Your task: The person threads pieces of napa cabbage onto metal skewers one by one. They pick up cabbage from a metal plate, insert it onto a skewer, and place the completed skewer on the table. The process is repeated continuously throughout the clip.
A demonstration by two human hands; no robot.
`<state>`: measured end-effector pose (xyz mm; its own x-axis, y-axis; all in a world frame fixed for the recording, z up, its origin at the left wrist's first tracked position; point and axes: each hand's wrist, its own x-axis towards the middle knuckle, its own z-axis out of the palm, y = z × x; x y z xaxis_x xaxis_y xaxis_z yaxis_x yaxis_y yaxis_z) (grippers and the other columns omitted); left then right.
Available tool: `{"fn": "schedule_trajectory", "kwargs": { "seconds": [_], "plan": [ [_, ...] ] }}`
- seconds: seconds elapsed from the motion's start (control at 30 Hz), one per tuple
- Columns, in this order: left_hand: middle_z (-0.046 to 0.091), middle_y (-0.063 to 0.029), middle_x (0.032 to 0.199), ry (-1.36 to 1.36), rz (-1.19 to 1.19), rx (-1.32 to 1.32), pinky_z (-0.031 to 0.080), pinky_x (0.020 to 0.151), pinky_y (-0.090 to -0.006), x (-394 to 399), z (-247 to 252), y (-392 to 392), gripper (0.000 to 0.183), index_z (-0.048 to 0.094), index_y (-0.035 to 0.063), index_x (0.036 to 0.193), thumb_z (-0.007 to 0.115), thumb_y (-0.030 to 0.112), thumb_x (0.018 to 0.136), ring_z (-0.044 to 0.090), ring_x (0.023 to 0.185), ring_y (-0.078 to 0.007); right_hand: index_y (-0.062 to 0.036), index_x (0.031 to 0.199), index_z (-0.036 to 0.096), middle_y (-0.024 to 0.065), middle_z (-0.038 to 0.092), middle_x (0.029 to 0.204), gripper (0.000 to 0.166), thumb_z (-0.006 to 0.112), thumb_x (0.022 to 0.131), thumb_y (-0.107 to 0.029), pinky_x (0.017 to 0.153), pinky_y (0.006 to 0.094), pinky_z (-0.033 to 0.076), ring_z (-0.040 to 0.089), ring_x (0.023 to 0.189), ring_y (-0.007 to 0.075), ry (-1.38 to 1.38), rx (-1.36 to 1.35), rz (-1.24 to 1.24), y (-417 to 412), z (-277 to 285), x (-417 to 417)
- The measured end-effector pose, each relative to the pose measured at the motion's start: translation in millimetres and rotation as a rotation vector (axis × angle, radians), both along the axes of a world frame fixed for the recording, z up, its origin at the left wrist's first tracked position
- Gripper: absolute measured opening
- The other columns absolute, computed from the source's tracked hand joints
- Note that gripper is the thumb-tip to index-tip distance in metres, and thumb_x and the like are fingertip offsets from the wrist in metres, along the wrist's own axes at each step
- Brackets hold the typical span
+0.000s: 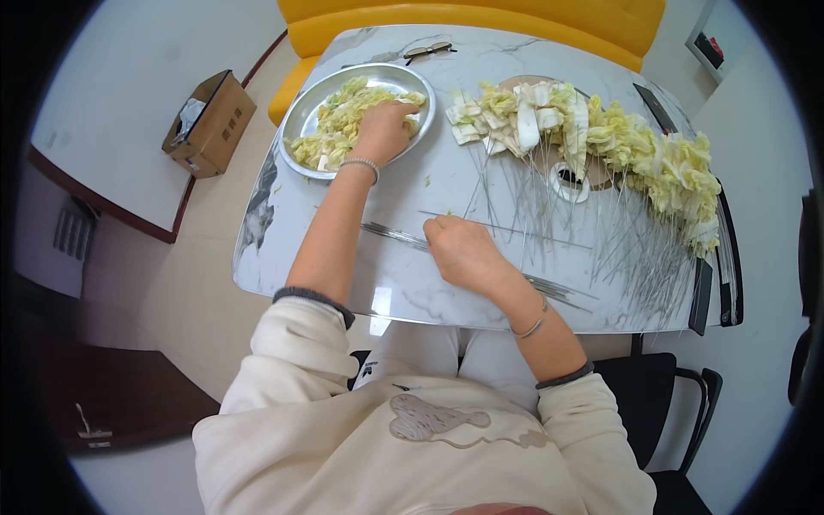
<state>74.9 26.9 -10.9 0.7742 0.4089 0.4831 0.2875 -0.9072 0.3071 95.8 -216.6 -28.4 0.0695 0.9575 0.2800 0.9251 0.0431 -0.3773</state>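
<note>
My left hand (pixel 385 132) reaches into a round metal tray (pixel 291 151) of chopped napa cabbage (pixel 341 116); its fingertips touch the leaves at the tray's right side, and whether they grip a piece cannot be seen. My right hand (pixel 460 248) is closed around a thin metal skewer (pixel 541 239) whose ends stick out to both sides. Beneath that hand, a bundle of bare metal skewers (pixel 396 234) lies on the marble-patterned table. To the right, many skewers threaded with cabbage pieces (pixel 624 145) are laid in a curved row, bare ends towards me.
Eyeglasses (pixel 430 50) lie near the far edge of the table (pixel 399 286). A white roll of tape (pixel 570 183) sits among the skewers. Dark flat objects (pixel 727 257) are at the right edge. A yellow bench (pixel 476 13) stands behind, a cardboard box (pixel 215 129) on the floor at left.
</note>
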Motion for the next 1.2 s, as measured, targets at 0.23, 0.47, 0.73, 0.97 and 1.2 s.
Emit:
{"fn": "schedule_trajectory", "kwargs": {
  "seconds": [0.23,0.47,0.73,0.97,1.2],
  "plan": [
    [0.067,-0.016,0.097,0.375,-0.111,-0.135,0.05,0.081,-0.0381,13,20,23,0.028,0.07,0.007,0.101,0.059,0.001,0.075,0.063,0.089,-0.0316,0.0005,0.083,0.052,0.0161,0.059,0.078,0.011,0.054,0.073,0.004,0.063,0.0434,0.051,0.063,0.072,0.0347,0.078,-0.001,-0.045,-1,14,-3],
    [0.059,-0.0065,0.09,-0.198,-0.015,-0.325,0.049,0.07,-0.0314,-34,24,37,0.009,0.069,0.0071,0.08,0.067,0.003,0.072,0.056,0.089,-0.0187,-0.0025,0.085,0.052,0.0121,0.058,0.071,0.006,0.053,0.079,0.0,0.059,0.0427,0.05,0.062,0.066,0.0342,0.157,0.128,-0.049,0,11,-2],
    [0.066,-0.0057,0.079,-0.356,0.23,-0.373,0.049,0.068,-0.031,-74,-10,22,0.013,0.068,0.0032,0.083,0.06,-0.001,0.073,0.061,0.075,-0.0167,-0.0073,0.089,0.062,0.0083,0.061,0.076,0.008,0.058,0.082,-0.005,0.057,0.0397,0.048,0.061,0.065,0.0306,0.319,0.414,-0.096,0,26,5],
    [0.064,-0.0109,0.093,-0.033,0.251,0.233,0.049,0.077,-0.0365,-68,-3,22,0.02,0.069,0.0074,0.094,0.066,0.007,0.074,0.06,0.085,-0.026,-0.008,0.092,0.064,0.0073,0.061,0.075,0.01,0.06,0.082,-0.006,0.057,0.0397,0.048,0.06,0.064,0.0307,0.236,0.341,-0.166,0,25,11],
    [0.064,-0.0082,0.093,-0.054,0.239,-0.334,0.049,0.076,-0.0328,-75,20,6,0.014,0.064,0.0036,0.088,0.068,0.007,0.075,0.06,0.087,-0.0212,-0.0068,0.095,0.063,0.01,0.058,0.078,0.016,0.057,0.082,-0.002,0.058,0.0406,0.05,0.06,0.063,0.032,0.181,0.292,-0.176,0,21,7]
  ]
}}
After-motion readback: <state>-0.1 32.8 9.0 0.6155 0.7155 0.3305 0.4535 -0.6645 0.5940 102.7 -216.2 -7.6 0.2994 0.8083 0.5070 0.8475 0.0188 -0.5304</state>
